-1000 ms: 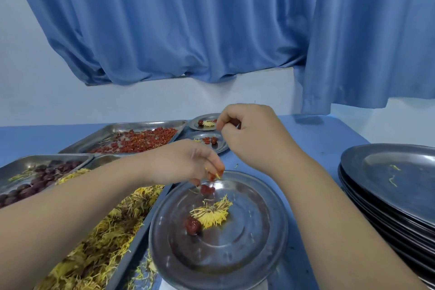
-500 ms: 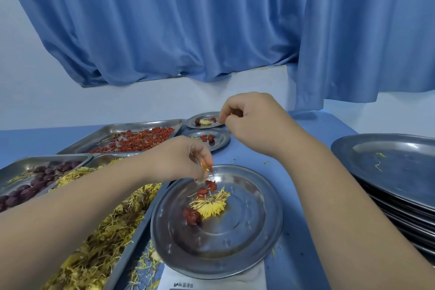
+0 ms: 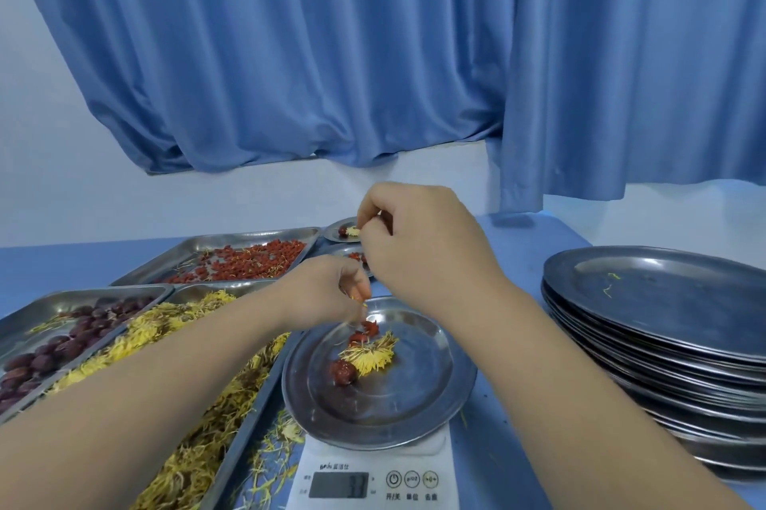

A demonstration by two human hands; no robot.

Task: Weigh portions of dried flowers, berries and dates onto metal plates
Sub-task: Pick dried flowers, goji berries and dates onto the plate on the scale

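A round metal plate [image 3: 418, 397] rests on a white digital scale [image 3: 373, 472]. On it lie a yellow dried flower [image 3: 372, 356], a dark red date [image 3: 342, 372] and a few red berries [image 3: 367, 332]. My left hand [image 3: 327, 294] hovers just above the berries with fingertips pinched on small berries and a yellow petal. My right hand [image 3: 414, 244] is held higher, over the plate's far edge, fingers curled shut around something small that I cannot make out.
Left of the scale are trays of yellow dried flowers [image 3: 166, 406], dark dates [image 3: 62, 344] and red berries [image 3: 248, 261]. Two filled small plates [image 3: 338, 234] sit behind my hands. A tall stack of metal plates [image 3: 663, 344] stands at right on the blue table.
The view has tilted down, so the scale's display now shows. Another berry has landed on the plate. My left hand stays pinched over the berries; my right hand has shifted little.
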